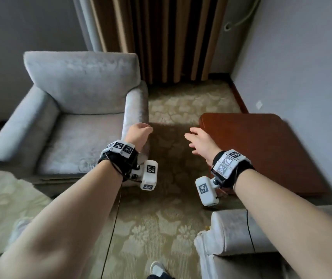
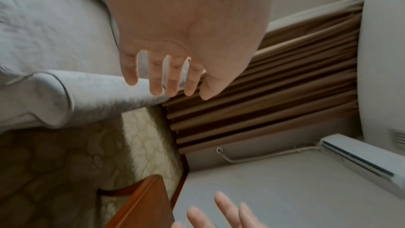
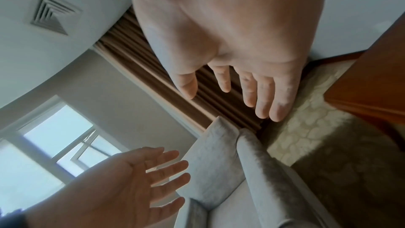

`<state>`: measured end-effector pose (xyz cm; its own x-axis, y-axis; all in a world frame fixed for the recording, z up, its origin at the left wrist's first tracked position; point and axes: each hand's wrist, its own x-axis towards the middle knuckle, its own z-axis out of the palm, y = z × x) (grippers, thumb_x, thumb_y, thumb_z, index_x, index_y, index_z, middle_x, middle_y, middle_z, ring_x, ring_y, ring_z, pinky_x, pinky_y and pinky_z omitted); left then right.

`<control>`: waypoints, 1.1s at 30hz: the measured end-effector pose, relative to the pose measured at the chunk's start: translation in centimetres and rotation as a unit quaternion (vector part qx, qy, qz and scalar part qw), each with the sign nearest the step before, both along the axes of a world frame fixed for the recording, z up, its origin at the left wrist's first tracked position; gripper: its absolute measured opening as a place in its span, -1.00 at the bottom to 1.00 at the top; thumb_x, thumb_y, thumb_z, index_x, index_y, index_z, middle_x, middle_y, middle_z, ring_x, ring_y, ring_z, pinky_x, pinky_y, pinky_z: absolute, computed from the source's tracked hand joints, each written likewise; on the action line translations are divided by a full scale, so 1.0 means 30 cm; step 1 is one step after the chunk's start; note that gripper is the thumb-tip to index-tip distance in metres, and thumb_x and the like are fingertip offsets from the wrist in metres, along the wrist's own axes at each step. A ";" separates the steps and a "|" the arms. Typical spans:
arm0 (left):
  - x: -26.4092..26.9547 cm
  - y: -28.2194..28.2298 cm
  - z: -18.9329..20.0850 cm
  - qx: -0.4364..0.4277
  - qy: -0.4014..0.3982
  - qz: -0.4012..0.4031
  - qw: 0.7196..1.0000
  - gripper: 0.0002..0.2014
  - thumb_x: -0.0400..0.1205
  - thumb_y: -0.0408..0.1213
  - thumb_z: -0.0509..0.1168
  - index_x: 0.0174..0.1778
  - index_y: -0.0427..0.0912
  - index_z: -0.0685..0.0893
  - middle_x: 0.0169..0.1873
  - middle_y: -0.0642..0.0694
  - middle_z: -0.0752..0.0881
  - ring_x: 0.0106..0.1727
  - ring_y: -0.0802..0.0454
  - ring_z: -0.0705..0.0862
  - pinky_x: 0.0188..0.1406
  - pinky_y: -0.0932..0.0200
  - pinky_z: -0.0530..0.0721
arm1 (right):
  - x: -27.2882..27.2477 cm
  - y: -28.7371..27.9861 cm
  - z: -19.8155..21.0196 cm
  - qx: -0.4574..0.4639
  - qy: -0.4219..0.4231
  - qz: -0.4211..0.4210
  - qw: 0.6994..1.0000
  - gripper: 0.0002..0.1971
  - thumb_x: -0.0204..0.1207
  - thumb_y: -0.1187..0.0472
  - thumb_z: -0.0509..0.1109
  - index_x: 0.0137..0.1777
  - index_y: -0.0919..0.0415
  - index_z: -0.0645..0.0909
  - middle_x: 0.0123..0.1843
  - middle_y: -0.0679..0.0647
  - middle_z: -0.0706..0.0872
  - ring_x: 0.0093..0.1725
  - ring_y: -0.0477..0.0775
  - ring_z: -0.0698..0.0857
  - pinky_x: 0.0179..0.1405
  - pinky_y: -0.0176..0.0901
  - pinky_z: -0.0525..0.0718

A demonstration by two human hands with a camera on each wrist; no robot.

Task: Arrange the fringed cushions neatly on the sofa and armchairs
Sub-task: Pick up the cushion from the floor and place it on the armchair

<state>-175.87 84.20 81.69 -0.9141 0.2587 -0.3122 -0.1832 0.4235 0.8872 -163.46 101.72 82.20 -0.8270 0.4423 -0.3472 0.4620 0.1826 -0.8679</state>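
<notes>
Both hands hold nothing. The left hand [image 1: 139,133] hangs in the air with its fingers [image 2: 156,82] straight and slightly spread, the palm facing inward; the right hand [image 1: 200,140] is likewise spread wide, its fingers [image 3: 262,96] extended and apart, the palm turned toward the left one. The 2 hands are near each other but not touching, with a gap of carpet [image 1: 161,228] between them; each wrist carries a black strap with white marker blocks.

Just beyond the left hand stands a grey armchair [image 1: 76,109], its right armrest [image 2: 98,91] directly below the fingertips; its seat and back are bare. Beside the right hand sits a reddish-brown wooden table [image 1: 262,150], set against the wall. At the lower right corner, under the right forearm, is the armrest of a 2nd grey upholstered seat [image 1: 233,232].

No fringed cushion shows in any view, so where they lie cannot be told. Behind the armchair hang brown pleated curtains [image 1: 161,37]; the carpet is pale with a floral pattern.
</notes>
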 end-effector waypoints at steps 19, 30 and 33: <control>-0.538 -0.874 -0.164 -0.054 -0.031 0.302 0.951 -0.82 0.57 -0.38 0.32 0.01 -0.35 0.76 -0.10 -0.41 0.73 -0.04 -0.14 0.66 -0.10 0.06 0.47 | -1.022 -0.753 -0.208 -0.007 -0.048 0.333 0.942 -0.48 0.68 0.05 0.29 0.59 0.20 0.35 0.49 0.18 0.52 0.30 0.17 0.62 0.02 0.00 0.65; -0.544 -1.365 -0.347 -0.057 -0.112 0.463 0.877 -0.77 0.61 -0.38 0.29 0.13 -0.35 0.72 -0.32 -0.15 0.61 -0.31 0.01 0.51 -0.49 0.22 0.46 | -1.286 -1.297 -0.385 0.010 -0.099 0.477 0.874 -0.46 0.66 0.05 0.30 0.59 0.21 0.37 0.51 0.18 0.53 0.33 0.17 0.61 0.13 0.02 0.68; -0.494 -1.569 -0.433 -0.055 -0.146 0.491 0.857 -0.78 0.59 -0.32 0.31 0.10 -0.28 0.73 -0.16 -0.28 0.70 -0.17 -0.03 0.51 0.06 -0.25 0.69 | -1.286 -1.525 -0.463 0.004 -0.122 0.497 0.859 -0.43 0.62 0.04 0.34 0.58 0.23 0.38 0.35 0.13 0.59 0.23 0.11 0.60 0.19 -0.03 0.64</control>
